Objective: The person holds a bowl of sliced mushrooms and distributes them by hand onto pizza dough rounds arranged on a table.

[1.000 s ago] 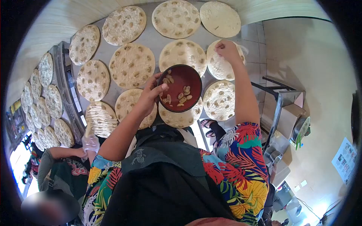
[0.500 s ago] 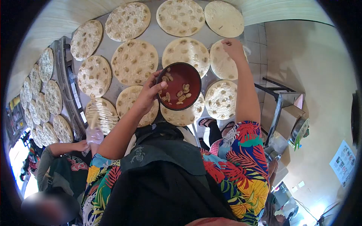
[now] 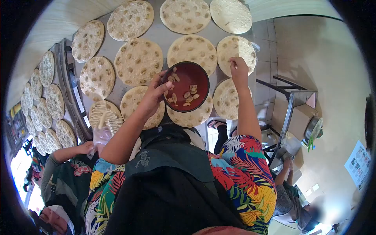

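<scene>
My left hand (image 3: pixel 154 96) grips the rim of a round bowl (image 3: pixel 183 76), thumb inside, dark outside and reddish-brown within. Several pale yellow-brown oval slices (image 3: pixel 188 94) lie in the bowl; their kind is unclear. The bowl hangs over the dough rounds, hiding parts of two. My right hand (image 3: pixel 239 70) is above the near part of a round of dough (image 3: pixel 227 49) at the right side of the table, its fingertips pinched together. Whatever they may hold is too small to make out. Most rounds nearby, such as one dough round (image 3: pixel 139 60), carry similar oval slices.
A plain dough round (image 3: pixel 231 15) lies at the far right corner of the metal table (image 3: pixel 107 84). On my left, a co-worker's gloved hand (image 3: pixel 102 135) is over a round with pale stripes. More topped rounds (image 3: pixel 51 109) fill another table. A metal frame (image 3: pixel 290 113) stands right.
My right hand has drawn back toward me from the far edge of the right-hand dough round, fingers still pinched. The bowl stays nearly in place in my left hand.
</scene>
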